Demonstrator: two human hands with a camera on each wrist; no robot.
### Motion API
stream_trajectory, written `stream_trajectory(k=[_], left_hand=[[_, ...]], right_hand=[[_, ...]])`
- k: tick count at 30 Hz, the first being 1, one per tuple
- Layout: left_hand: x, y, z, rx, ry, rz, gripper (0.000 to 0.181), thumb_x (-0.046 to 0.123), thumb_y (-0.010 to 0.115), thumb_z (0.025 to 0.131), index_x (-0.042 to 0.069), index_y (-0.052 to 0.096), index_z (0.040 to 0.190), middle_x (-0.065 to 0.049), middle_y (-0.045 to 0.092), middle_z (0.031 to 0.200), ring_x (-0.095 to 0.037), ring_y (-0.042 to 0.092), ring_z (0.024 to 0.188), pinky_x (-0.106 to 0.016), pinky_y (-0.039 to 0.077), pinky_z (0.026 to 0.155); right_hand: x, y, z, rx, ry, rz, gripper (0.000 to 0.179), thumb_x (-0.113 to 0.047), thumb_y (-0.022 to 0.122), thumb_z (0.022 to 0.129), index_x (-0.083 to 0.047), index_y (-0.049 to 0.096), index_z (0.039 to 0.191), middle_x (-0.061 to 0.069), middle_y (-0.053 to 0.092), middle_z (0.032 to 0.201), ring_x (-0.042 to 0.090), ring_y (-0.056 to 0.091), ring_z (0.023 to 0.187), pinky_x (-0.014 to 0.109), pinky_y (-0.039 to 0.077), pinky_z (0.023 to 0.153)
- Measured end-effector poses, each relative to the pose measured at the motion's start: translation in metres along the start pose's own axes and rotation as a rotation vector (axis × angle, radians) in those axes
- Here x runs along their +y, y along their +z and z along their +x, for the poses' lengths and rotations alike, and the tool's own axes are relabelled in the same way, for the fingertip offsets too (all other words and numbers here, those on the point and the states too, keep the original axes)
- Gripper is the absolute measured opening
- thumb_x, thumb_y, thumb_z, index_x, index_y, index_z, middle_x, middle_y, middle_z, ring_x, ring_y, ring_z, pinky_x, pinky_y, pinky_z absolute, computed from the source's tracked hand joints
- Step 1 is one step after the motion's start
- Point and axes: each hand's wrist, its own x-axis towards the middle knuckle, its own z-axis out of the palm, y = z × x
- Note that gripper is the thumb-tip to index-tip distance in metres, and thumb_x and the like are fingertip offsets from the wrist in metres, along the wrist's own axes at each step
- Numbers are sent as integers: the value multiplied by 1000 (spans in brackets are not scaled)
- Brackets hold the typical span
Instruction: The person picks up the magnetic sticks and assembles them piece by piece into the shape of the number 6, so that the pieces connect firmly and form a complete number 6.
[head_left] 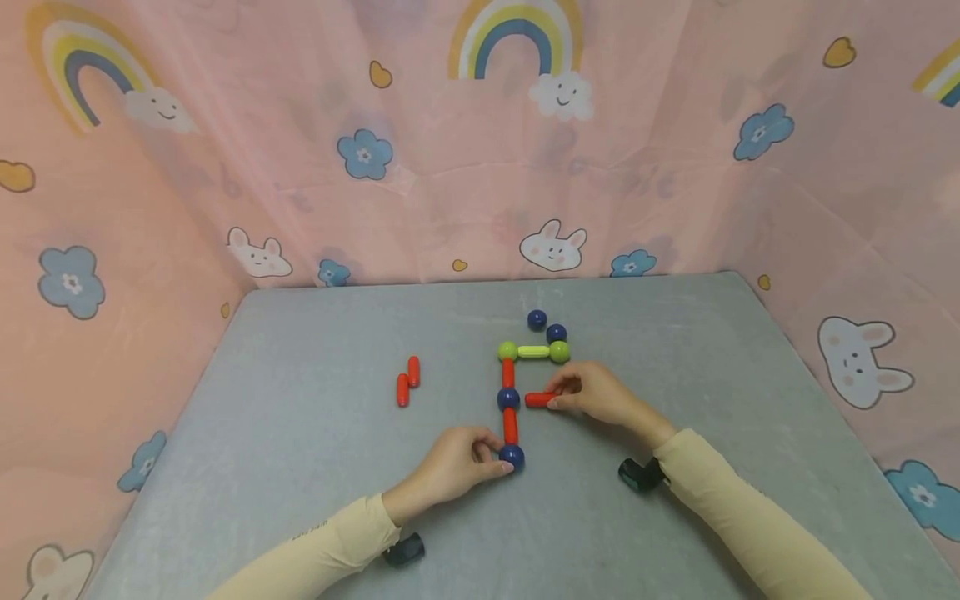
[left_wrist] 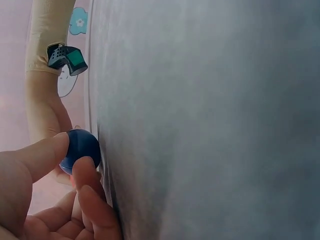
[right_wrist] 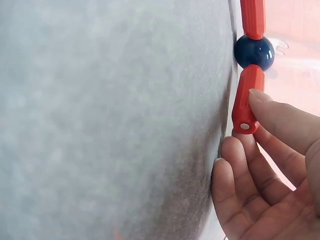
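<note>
A chain of magnetic pieces stands out on the table in the head view. It has a near blue ball (head_left: 512, 457), a red rod (head_left: 511, 426), a middle blue ball (head_left: 508, 399), another red rod (head_left: 508, 373), and a green ball (head_left: 507, 351) joined by a light green rod (head_left: 533, 352) to a second green ball (head_left: 559, 352). My left hand (head_left: 459, 462) pinches the near blue ball between thumb and fingers. My right hand (head_left: 600, 393) pinches a separate red rod (head_left: 539, 400), its free end close beside the middle ball. A round metal tip shows at its other end (right_wrist: 245, 126).
Two loose red rods (head_left: 408, 382) lie left of the chain. One blue ball (head_left: 557, 333) sits right behind the second green ball, with another blue ball (head_left: 537, 320) farther back. A pink printed curtain (head_left: 450, 200) surrounds the grey table (head_left: 322, 350).
</note>
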Motion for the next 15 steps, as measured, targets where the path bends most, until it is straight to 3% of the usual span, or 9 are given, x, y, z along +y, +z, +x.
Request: stream_trajectory(k=[15], left_hand=[[-1, -1, 8, -10, -28, -45, 27, 19, 80, 84, 2, 72, 103, 3, 64, 67, -4, 53, 57, -18, 41, 50]], right_hand=[[1, 0, 12, -5, -2, 31, 18, -18, 78, 85, -12, 74, 102, 3, 73, 100, 14, 65, 88, 34, 56, 83]])
